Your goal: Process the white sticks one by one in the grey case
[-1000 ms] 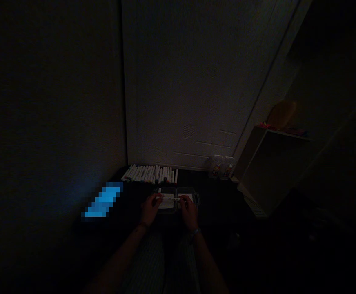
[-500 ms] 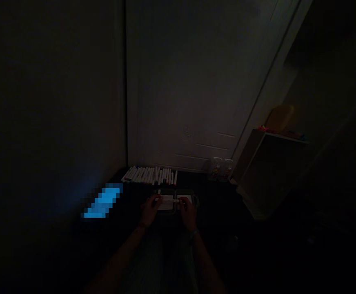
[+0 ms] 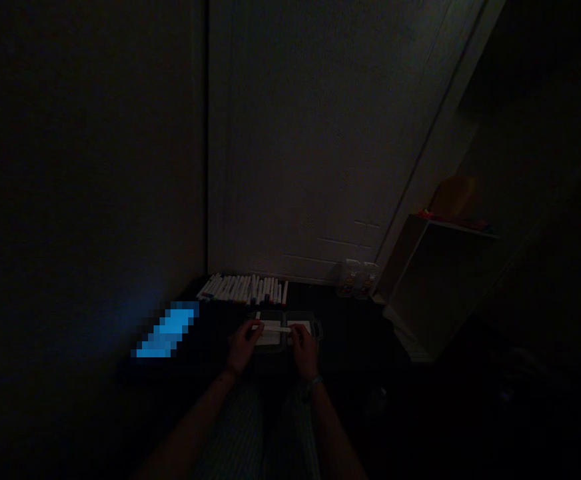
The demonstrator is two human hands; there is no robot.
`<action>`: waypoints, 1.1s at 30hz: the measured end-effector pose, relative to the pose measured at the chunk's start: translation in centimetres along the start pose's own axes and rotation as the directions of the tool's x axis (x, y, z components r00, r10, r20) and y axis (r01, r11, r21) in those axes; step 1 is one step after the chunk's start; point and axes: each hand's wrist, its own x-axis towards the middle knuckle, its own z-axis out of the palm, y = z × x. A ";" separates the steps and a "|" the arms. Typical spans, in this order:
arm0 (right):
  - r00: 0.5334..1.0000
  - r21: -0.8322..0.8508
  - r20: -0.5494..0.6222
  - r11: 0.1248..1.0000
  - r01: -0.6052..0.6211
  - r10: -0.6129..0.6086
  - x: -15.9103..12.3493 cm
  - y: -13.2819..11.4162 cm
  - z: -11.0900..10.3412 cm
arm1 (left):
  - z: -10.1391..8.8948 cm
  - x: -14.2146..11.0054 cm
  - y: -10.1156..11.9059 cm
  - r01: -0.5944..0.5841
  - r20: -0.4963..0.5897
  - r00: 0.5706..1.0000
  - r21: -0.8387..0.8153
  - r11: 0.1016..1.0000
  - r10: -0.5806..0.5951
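Head view, very dark: at the far left a pixelated blue glow, perhaps a lit screen (image 3: 167, 331), lies flat on the dark counter (image 3: 355, 337), outside the forearms' path. Behind and right of it, white markers (image 3: 240, 289) lie side by side in a row near the wall, probably so each can be picked out singly and the near area stays free. The left hand (image 3: 242, 345) pinches one end of a slim white marker (image 3: 276, 329), thumb and fingers nearly closed. That marker is level above an open clear case (image 3: 319, 329) with white inserts; gripping only the ends seems to leave its middle exposed and steady. The right hand (image 3: 304, 345) pinches the other end likewise. Farther right, two clear containers (image 3: 349, 277) stand upright by the wall, seemingly parked out of reach's way, beside a cabinet (image 3: 433, 287).
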 end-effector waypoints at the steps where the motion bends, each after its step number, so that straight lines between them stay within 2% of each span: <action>1: 1.000 -0.002 -0.006 1.000 0.000 0.000 0.0 0.0 0.0 | 0.0 0.0 0.0 -0.008 0.005 1.000 -0.012 1.000 0.008; 7: 1.000 0.013 -0.020 1.000 0.008 -0.008 0.2 0.1 0.2 | 0.1 0.1 -0.2 -0.016 0.022 1.000 -0.073 0.997 0.017; 16: 0.999 0.029 -0.043 0.999 0.021 -0.020 0.1 0.3 0.3 | -0.1 0.1 -0.3 -0.052 0.052 0.997 -0.047 0.998 0.055; 20: 1.000 0.024 -0.026 1.000 0.016 -0.015 0.1 -0.2 0.1 | -0.1 0.2 -0.5 -0.026 0.057 0.998 -0.047 0.999 0.028; 27: 1.000 0.052 -0.021 0.998 0.019 -0.018 0.1 -0.3 0.0 | 0.4 0.5 -1.5 -0.015 0.011 1.000 -0.049 0.999 0.016; 33: 0.999 0.004 -0.027 1.000 0.019 -0.019 0.1 0.2 0.1 | 0.1 0.3 -0.7 -0.010 0.061 0.998 -0.082 0.997 0.015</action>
